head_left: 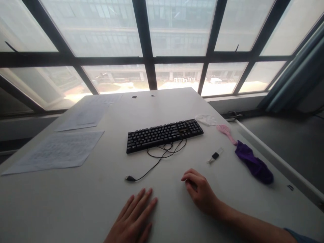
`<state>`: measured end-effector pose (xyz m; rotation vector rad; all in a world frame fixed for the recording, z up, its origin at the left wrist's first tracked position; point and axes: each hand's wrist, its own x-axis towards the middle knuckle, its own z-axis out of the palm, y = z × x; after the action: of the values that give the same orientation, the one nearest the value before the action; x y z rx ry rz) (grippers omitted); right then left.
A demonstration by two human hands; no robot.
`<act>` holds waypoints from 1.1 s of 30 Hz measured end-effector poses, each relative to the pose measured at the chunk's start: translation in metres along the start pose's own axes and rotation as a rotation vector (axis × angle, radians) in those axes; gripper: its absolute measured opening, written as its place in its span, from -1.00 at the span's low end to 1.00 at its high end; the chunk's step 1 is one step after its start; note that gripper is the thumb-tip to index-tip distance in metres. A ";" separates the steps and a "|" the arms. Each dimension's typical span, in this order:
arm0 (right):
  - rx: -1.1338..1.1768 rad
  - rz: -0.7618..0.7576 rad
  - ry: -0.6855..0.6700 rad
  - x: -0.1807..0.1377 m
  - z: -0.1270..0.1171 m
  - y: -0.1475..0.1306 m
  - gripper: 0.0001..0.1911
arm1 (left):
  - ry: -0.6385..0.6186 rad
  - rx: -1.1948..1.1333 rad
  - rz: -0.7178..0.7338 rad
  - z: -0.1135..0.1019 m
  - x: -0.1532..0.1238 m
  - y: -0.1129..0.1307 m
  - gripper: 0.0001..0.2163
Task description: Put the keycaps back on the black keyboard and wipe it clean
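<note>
Counter (76,202) white, far edge up against the window (177,77). Keyboard (164,134), black, lies mid-counter, keys up, slanted; its numpad end sits farther back and nearer the counter's right edge. Cable (154,166) loops loosely along the keyboard's front side, then runs out to a USB plug (130,178) lying on the counter.

Left hand (133,219): back uppermost, fingers extended and released, just on the near side of the plug, not touching it. Right hand (201,192): fingers loosely curled, not clenched, gap visible at the thumb, no grasp seen; positioned to the right of the cable, apart from it.

Along the right edge, back to front: crumpled clear plastic (206,119); pink round-headed item (223,129), handle meeting a purple cloth (254,163); small dark piece (290,187). Inward of these, a clear strip with black band (215,155). Toward the left edge: near paper sheet (57,150); farther papers (87,113), overlapping, reaching toward the far left corner.
</note>
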<state>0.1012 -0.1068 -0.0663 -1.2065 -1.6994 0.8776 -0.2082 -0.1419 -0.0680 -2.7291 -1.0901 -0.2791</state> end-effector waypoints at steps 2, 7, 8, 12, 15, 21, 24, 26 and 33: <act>-0.004 -0.005 0.007 -0.001 -0.001 0.000 -0.76 | 0.008 -0.012 -0.006 0.001 0.000 -0.001 -0.42; -0.028 -0.022 0.018 -0.001 -0.001 0.000 -0.76 | -0.010 -0.066 -0.031 0.004 -0.001 -0.001 -0.43; -0.033 -0.027 0.020 -0.001 0.000 0.000 -0.76 | -0.012 -0.072 -0.037 0.005 -0.002 -0.001 -0.43; -0.053 -0.036 0.022 -0.002 0.000 0.001 -0.76 | -0.027 -0.056 -0.058 0.007 -0.003 0.001 -0.43; -0.050 -0.031 0.022 -0.002 0.001 0.002 -0.77 | -0.022 -0.077 -0.064 0.008 -0.005 0.002 -0.43; -0.031 -0.013 0.017 -0.002 0.001 0.000 -0.78 | -0.034 -0.079 -0.048 0.004 -0.005 0.001 -0.40; -0.024 -0.011 0.013 -0.002 0.001 0.001 -0.79 | -0.025 -0.068 -0.039 0.001 -0.004 0.002 -0.40; -0.025 -0.017 0.009 -0.002 0.001 0.002 -0.80 | -0.019 -0.051 -0.032 -0.001 -0.004 0.003 -0.40; -0.047 -0.010 0.003 0.000 0.001 0.003 -0.80 | -0.035 -0.105 -0.067 -0.001 -0.004 0.004 -0.42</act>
<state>0.1013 -0.1058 -0.0697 -1.2288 -1.7312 0.8334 -0.2085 -0.1470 -0.0688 -2.8027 -1.2108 -0.3087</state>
